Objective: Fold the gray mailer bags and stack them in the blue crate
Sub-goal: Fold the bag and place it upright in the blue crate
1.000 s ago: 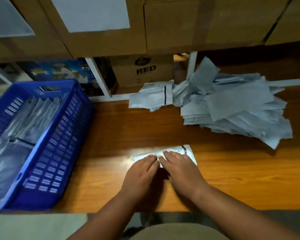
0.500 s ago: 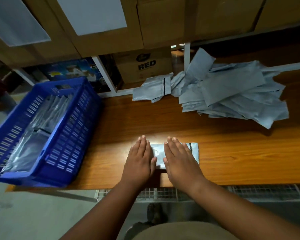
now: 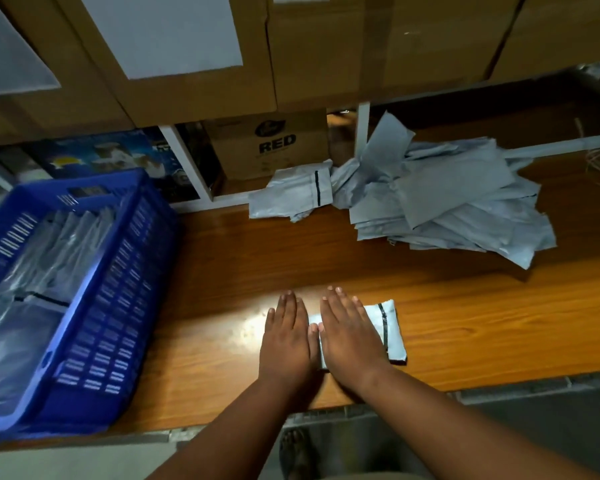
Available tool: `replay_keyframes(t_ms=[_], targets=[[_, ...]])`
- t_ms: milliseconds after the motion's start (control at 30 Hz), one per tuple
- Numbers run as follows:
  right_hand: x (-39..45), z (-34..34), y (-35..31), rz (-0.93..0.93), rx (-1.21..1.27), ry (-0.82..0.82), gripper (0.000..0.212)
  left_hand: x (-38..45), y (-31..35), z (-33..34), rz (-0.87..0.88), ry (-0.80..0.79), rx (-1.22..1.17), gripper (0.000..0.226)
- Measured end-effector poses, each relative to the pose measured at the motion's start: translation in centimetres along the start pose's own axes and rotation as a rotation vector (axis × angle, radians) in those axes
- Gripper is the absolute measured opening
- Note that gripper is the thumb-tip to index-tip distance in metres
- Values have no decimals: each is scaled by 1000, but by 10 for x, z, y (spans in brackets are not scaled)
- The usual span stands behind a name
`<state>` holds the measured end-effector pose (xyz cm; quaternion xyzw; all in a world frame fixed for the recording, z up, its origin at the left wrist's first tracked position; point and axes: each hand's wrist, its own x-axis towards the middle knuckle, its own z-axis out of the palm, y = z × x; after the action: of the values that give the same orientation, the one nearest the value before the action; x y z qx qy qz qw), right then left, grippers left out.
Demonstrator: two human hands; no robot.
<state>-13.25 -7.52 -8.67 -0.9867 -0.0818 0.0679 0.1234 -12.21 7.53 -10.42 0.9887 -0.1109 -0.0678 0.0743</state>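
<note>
Crate (image 3: 94, 306) left on table (image 3: 465, 323); folded bag (image 3: 390, 327) under both hands, front centre; bag pile (image 3: 447, 202) behind right.

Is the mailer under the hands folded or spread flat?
Folded. The mailer is a small compact rectangle, with the left hand and right hand lying flat, fingers straight, pressing it onto the table.

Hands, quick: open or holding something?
Left hand: open, fingers straight, flat on the small folded gray plastic mailer bag.
Right hand: open, pressing the same bag.
</note>
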Motion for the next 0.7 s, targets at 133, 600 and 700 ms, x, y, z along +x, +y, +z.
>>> replay_keyframes(t_ms=[133,600,700], targets=[[3,6,-1,34,-45,-2,64,-3,1,0,-1,-4,12,73],[10,20,1,60,-79,-33,69,3,-2,7,28,-42,9,72],[11,16,1,52,-75,-40,71,4,-1,6,25,-39,6,72]])
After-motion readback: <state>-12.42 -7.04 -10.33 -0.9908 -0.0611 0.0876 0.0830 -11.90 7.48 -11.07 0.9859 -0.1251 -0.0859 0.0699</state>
